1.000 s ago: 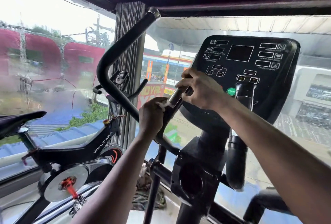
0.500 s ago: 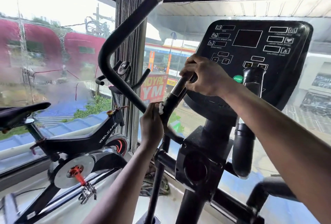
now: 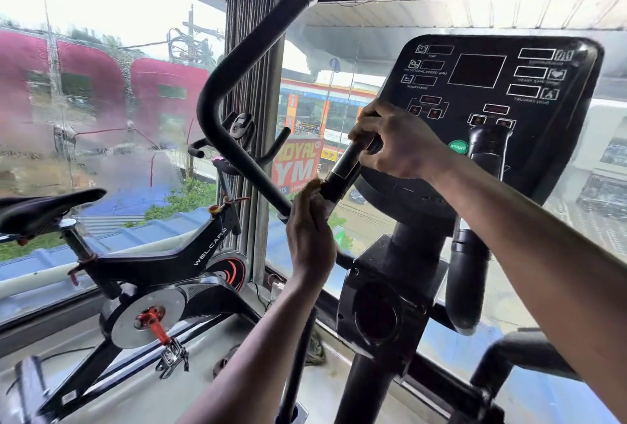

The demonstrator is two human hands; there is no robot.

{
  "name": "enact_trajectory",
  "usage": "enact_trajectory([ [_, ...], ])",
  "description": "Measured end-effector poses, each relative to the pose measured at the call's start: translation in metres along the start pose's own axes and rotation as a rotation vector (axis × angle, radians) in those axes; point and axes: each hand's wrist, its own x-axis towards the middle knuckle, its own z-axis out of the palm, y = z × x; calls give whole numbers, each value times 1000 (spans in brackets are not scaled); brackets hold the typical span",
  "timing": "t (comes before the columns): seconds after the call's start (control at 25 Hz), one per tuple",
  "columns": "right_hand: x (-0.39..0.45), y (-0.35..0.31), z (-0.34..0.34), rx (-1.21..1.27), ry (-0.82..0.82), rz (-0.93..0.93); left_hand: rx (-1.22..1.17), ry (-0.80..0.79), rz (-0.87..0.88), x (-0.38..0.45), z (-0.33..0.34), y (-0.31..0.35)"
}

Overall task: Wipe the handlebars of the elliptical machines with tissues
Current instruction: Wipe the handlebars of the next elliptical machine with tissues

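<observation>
The elliptical's short silver-and-black handlebar [image 3: 342, 165] slants up toward the console [image 3: 481, 70]. My right hand [image 3: 397, 142] grips its upper end. Just below, my left hand [image 3: 310, 226] is curled around the lower part of the same bar, where it meets the long curved black handlebar [image 3: 217, 138]. The tissue is hidden inside my left fist. A second black handlebar [image 3: 470, 271] hangs to the right of the console post.
A black spin bike [image 3: 190, 260] with a steel flywheel [image 3: 146, 318] stands close on the left. Wet window glass [image 3: 101, 101] runs behind both machines. The elliptical's black post and housing [image 3: 383, 308] stand directly below my arms.
My left hand has shifted along the lower part of the bar, and the white bit of tissue seen at its fingers is now covered. My right hand keeps its grip at the top.
</observation>
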Motion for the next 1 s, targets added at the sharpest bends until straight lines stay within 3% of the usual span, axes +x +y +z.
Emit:
enact_trajectory([
  [0.08,-2,-4,-3,6,6,-7,-3,-42,60,-6,1,-7],
  [0.24,-25,-30,9,49,102,-174,-86,-159,-83,-5,-4,5],
  [0.36,-48,-62,47,164,-135,-227,-465,-143,-241,8,-3,22],
  [0.52,-49,-72,65,146,60,-157,-626,-194,-359,21,2,21],
  [0.64,-24,-51,56,130,362,117,-489,-246,-352,41,6,29],
  [0.76,-16,-44,60,424,714,528,35,-343,-169,59,15,42],
  [0.84,-29,-58,73,736,739,679,229,-390,-127,68,18,47],
  [1.0,-11,-42,70,1098,860,836,235,-431,-220,76,24,35],
])
